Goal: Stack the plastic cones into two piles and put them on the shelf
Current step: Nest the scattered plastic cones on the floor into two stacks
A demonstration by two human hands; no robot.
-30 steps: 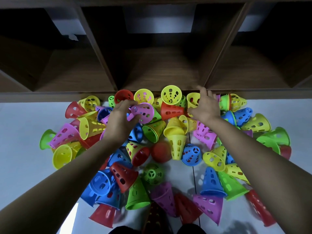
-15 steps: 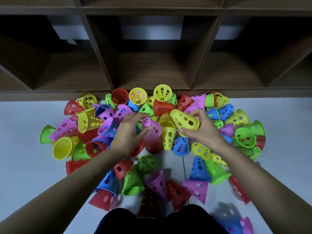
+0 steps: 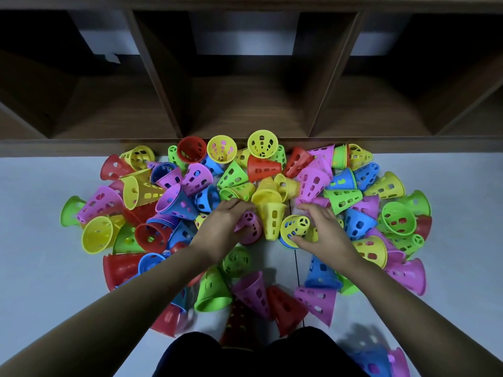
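On the pale floor (image 3: 35, 254) below the shelf (image 3: 81, 148), loose cones (image 3: 263, 165) lie heaped. The left hand (image 3: 223, 227) grips a pink cone (image 3: 251, 229) and the right hand (image 3: 326, 232) a yellow cone (image 3: 294, 227). Nesting them crooked could jam or topple a pile.

Left hand (image 3: 223, 225) curled, gripping, right hand (image 3: 322, 232) likewise curled — gripping

Several dozen plastic cones (image 3: 262, 144), too heaped to count exactly, in five colours; two hands, left hand (image 3: 220, 227) and right hand (image 3: 324, 229); one shelf (image 3: 245, 104).
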